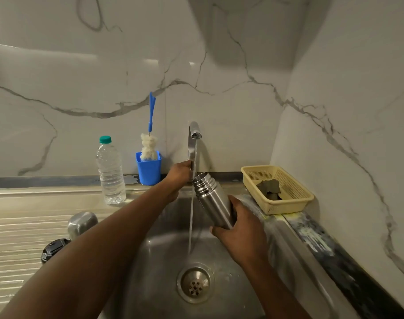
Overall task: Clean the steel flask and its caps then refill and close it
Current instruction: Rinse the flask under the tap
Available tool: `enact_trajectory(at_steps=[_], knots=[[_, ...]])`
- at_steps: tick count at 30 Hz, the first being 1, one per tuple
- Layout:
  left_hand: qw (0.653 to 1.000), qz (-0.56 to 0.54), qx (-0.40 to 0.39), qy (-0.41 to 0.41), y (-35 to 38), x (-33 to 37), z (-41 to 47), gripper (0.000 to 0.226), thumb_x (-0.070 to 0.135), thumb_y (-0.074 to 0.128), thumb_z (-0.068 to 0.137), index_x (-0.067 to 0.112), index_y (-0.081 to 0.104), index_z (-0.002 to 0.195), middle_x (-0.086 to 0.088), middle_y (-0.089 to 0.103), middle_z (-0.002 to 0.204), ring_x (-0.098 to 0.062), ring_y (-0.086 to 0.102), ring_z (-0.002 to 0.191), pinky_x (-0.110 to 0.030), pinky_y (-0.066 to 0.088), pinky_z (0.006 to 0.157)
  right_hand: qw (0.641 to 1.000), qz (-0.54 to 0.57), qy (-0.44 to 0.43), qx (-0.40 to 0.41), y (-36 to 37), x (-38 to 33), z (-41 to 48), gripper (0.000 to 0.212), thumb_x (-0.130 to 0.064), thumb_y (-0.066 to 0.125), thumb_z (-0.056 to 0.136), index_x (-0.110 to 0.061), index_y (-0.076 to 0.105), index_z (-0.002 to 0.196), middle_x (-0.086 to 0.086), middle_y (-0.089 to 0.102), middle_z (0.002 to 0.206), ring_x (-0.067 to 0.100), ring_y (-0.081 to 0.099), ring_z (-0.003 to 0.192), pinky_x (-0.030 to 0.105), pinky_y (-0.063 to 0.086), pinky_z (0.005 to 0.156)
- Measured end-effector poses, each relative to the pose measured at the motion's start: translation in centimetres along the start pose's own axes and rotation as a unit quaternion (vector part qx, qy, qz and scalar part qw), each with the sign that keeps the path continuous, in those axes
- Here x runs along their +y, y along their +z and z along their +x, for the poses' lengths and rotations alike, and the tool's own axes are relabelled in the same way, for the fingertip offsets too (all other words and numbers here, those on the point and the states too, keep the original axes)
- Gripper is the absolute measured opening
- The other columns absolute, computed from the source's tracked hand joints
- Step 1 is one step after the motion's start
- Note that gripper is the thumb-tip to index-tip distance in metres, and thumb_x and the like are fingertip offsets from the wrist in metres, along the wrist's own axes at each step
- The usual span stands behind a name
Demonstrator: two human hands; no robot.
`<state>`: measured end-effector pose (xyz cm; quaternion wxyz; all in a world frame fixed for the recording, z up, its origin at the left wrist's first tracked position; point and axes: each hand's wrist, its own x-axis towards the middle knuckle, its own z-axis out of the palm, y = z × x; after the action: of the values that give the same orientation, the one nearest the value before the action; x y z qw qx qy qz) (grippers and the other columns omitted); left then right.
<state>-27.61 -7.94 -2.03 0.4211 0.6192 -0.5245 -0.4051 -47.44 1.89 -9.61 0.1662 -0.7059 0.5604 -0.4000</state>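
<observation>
My right hand grips the lower body of the uncapped steel flask and holds it tilted over the sink, its threaded mouth just right of the water stream. Water runs from the tap down to the drain. At the tap's base, my left hand has its fingers curled round the tap handle. The steel outer cap and the black inner cap lie on the draining board at left.
A clear water bottle with a green cap stands on the counter. A blue cup holds a bottle brush. A yellow basket with scrub pads sits right of the sink, against the marble wall.
</observation>
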Motion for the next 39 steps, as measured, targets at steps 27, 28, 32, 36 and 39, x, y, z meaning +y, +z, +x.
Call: enact_trajectory(at_steps=[27,28,32,36,39], knots=[[0.888,0.412,-0.168,0.118,-1.7,0.4,-10.5,0.047,0.044,0.087,0.081,0.01,0.078,0.112,-0.008,0.078,0.1,-0.023,0.074,0.091,-0.041,0.063,0.088,0.952,-0.2,-0.227,0.041,-0.7,-0.4,-0.5,0.078,-0.012,0.085,0.076,-0.025,0.054,0.147,-0.001,0.055,0.152,0.021,0.044,0.147,0.052,0.026,0.126],[0.912,0.368,-0.15,0.105,-2.3,0.0,-11.0,0.047,0.043,0.088,0.08,0.009,0.078,0.111,-0.01,0.078,0.1,-0.022,0.074,0.089,-0.041,0.063,0.087,0.953,-0.185,-0.232,0.058,-0.9,-0.7,-0.4,0.08,-0.01,0.084,0.076,-0.023,0.052,0.149,0.0,0.051,0.156,0.021,0.041,0.149,0.053,0.029,0.125],[0.981,0.16,-0.095,0.052,-4.8,-2.0,-13.2,0.049,0.035,0.092,0.078,0.002,0.076,0.11,-0.024,0.077,0.103,-0.032,0.076,0.084,-0.048,0.063,0.084,0.966,-0.093,-0.217,0.106,-1.7,-1.8,-0.9,0.087,-0.012,0.084,0.079,-0.021,0.044,0.156,0.001,0.037,0.165,0.021,0.032,0.154,0.052,0.038,0.12],[0.997,-0.043,-0.06,0.015,-7.0,-3.3,-15.8,0.054,0.028,0.091,0.08,0.0,0.069,0.121,-0.03,0.073,0.113,-0.043,0.075,0.102,-0.056,0.06,0.097,0.967,-0.069,-0.232,0.073,-1.1,-1.5,-1.4,0.074,-0.023,0.081,0.088,-0.022,0.047,0.154,-0.004,0.037,0.165,0.017,0.035,0.151,0.041,0.037,0.12],[0.988,-0.149,-0.012,0.037,-9.3,-3.6,-17.2,0.05,0.018,0.088,0.082,-0.002,0.067,0.123,-0.025,0.071,0.102,-0.037,0.074,0.09,-0.047,0.062,0.083,0.968,-0.067,-0.241,0.031,-0.6,-1.1,-1.7,0.066,-0.03,0.074,0.094,-0.028,0.046,0.154,-0.01,0.034,0.166,0.012,0.035,0.151,0.034,0.035,0.117]])
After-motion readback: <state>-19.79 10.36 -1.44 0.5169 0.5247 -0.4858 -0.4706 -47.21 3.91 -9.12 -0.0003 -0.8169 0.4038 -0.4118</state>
